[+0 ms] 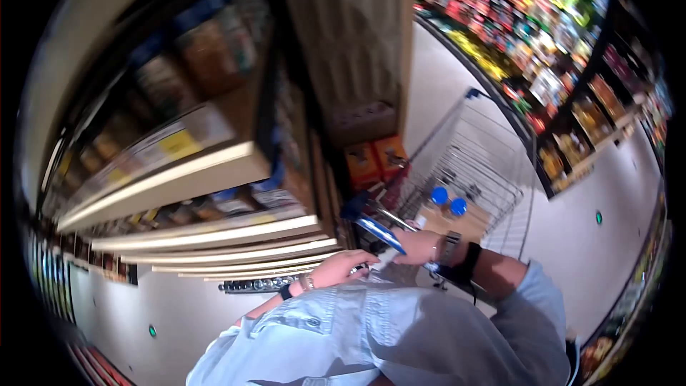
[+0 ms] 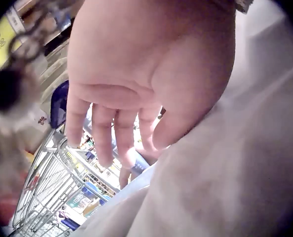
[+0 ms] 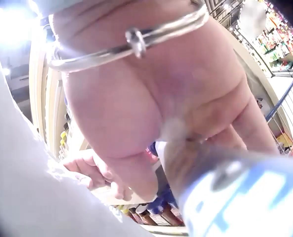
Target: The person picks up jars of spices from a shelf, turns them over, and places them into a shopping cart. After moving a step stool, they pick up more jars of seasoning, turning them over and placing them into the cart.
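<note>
In the head view my right hand (image 1: 418,247) grips the blue-and-white handle (image 1: 381,233) of a wire shopping cart (image 1: 486,144). The right wrist view shows its thumb and fingers on either side of the handle (image 3: 245,202), which runs out to the lower right. My left hand (image 1: 341,268) is beside the right one, in front of the shirt. Seen in the left wrist view, the left hand's fingers (image 2: 103,138) hang loosely with nothing in them. Inside the cart are two blue caps (image 1: 449,201) and a brown cardboard box (image 1: 471,227).
Shelves (image 1: 207,157) of packaged goods with price tags rise close on the left. Orange boxes (image 1: 375,161) stand at the shelf end, near the cart's side. Across the pale floor (image 1: 432,71), a display of colourful packages (image 1: 514,21) curves along the right.
</note>
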Available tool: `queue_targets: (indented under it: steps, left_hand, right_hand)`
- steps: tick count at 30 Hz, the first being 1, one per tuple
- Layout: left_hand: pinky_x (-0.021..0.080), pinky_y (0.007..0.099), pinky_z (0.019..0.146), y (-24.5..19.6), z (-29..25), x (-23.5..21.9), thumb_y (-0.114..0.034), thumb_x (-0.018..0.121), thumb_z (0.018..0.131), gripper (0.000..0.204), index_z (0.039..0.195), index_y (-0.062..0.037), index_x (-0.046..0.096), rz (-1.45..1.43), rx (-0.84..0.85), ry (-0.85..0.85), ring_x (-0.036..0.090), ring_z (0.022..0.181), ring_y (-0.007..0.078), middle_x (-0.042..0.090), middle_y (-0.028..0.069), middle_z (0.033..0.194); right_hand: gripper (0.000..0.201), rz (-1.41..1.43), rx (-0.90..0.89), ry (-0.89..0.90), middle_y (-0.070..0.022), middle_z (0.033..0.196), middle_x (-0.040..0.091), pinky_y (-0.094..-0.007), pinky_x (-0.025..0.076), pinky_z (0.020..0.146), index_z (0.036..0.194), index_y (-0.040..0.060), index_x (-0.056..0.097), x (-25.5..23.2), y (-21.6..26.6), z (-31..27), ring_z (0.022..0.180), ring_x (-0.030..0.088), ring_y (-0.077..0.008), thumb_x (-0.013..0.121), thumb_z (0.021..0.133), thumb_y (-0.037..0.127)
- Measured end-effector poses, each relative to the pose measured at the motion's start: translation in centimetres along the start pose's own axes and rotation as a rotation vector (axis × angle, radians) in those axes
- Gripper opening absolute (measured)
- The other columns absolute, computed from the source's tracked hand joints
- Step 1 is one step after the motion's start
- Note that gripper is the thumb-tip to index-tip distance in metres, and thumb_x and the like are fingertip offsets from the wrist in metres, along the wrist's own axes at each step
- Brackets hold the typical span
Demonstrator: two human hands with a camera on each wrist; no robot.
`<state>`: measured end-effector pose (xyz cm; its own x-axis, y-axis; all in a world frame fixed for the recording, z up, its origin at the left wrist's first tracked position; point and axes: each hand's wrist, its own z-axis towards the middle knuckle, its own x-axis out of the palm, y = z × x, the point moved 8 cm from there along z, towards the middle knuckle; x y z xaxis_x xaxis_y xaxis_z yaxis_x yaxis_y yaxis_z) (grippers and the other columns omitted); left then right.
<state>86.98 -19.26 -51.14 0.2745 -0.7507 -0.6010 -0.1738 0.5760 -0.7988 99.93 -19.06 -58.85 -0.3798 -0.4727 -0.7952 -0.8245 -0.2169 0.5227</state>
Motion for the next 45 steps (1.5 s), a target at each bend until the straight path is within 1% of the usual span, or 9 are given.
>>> queue_targets:
  steps: [10,18,22,24,28,34,37,40,45]
  left_hand:
    - [0.045,0.0352,0.081,-2.9,0.6,-4.1,-0.006,0.054,0.077,0.040,0.116,-0.0077,0.046,0.097,0.127,-0.210,0.052,0.101,0.0291,0.043,0.0136,0.121]
    - [0.047,0.0386,0.077,1.0,0.3,-1.8,-0.014,0.058,0.074,0.066,0.132,-0.0129,0.025,0.155,-0.043,0.092,0.052,0.101,0.0342,0.021,0.0188,0.138]
    - [0.047,0.0402,0.076,1.5,0.6,-1.4,-0.014,0.058,0.073,0.066,0.131,-0.0121,0.026,0.184,-0.101,0.125,0.053,0.097,0.0352,0.022,0.0186,0.136]
    - [0.048,0.0411,0.074,1.5,1.0,-1.6,-0.014,0.058,0.073,0.065,0.131,-0.0110,0.027,0.275,0.000,0.041,0.055,0.093,0.0355,0.023,0.0187,0.136]
    - [0.049,0.0414,0.064,2.1,1.5,-1.2,-0.013,0.057,0.072,0.062,0.129,-0.0108,0.030,0.298,-0.007,0.048,0.059,0.079,0.0337,0.020,0.0155,0.139]
    - [0.049,0.0403,0.064,2.4,1.4,-1.5,-0.012,0.056,0.071,0.063,0.129,-0.0115,0.031,0.302,0.025,-0.029,0.059,0.078,0.0314,0.022,0.0102,0.141]
    - [0.050,0.0394,0.063,2.3,1.2,-1.6,-0.014,0.056,0.072,0.062,0.129,-0.0123,0.031,0.291,-0.034,0.002,0.060,0.079,0.0303,0.022,0.0089,0.141]
    - [0.050,0.0389,0.061,2.1,1.2,-1.7,-0.014,0.057,0.072,0.062,0.128,-0.0129,0.032,0.324,-0.022,-0.027,0.060,0.079,0.0294,0.022,0.0086,0.141]
    - [0.050,0.0385,0.063,2.1,1.2,-1.7,-0.015,0.056,0.072,0.061,0.128,-0.0145,0.033,0.326,-0.030,-0.021,0.060,0.085,0.0293,0.023,0.0072,0.141]
  right_hand:
    - [0.046,0.008,-0.265,-0.203,-0.0172,0.085,0.060,-0.0339,0.047,0.068,0.115,0.0011,0.044,-20.7,14.5,-4.8,0.076,0.060,-0.0295,0.059,0.079,0.026]
    - [0.051,-0.041,0.040,-0.205,-0.0076,0.088,0.059,-0.0298,0.045,0.072,0.120,-0.0011,0.042,-31.3,17.4,-6.0,0.083,0.056,-0.0167,0.058,0.081,0.027]
    - [0.048,-0.085,-0.142,-0.442,-0.0062,0.092,0.060,-0.0271,0.044,0.072,0.121,0.0000,0.043,-36.8,20.7,-5.1,0.081,0.056,-0.0150,0.056,0.080,0.020]
    - [0.052,-0.148,-0.076,-0.543,-0.0092,0.095,0.060,-0.0260,0.044,0.074,0.122,0.0007,0.042,-38.3,22.8,-4.2,0.084,0.057,-0.0153,0.059,0.079,0.025]
    - [0.075,-0.002,-0.439,-0.955,-0.0140,0.096,0.061,-0.0297,0.047,0.073,0.117,-0.0058,0.045,-39.2,24.5,1.5,0.085,0.060,-0.0215,0.065,0.071,0.049]
    - [0.073,0.277,-0.731,-0.902,-0.0142,0.098,0.061,-0.0292,0.047,0.077,0.113,-0.0027,0.049,-38.4,28.9,3.6,0.088,0.060,-0.0223,0.072,0.064,0.046]
    - [0.065,0.093,-0.762,-0.969,-0.0073,0.094,0.061,-0.0244,0.044,0.066,0.118,0.0011,0.046,-38.1,29.1,4.3,0.081,0.058,-0.0121,0.069,0.071,0.039]
    - [0.054,0.099,-0.432,-0.793,-0.0070,0.093,0.062,-0.0220,0.043,0.064,0.107,0.0015,0.055,-38.5,28.0,4.8,0.079,0.059,-0.0119,0.069,0.070,0.037]
    - [0.041,0.154,-0.415,-0.779,-0.0070,0.087,0.063,-0.0224,0.044,0.063,0.094,0.0040,0.062,-38.5,26.9,1.7,0.078,0.059,-0.0133,0.071,0.067,0.035]
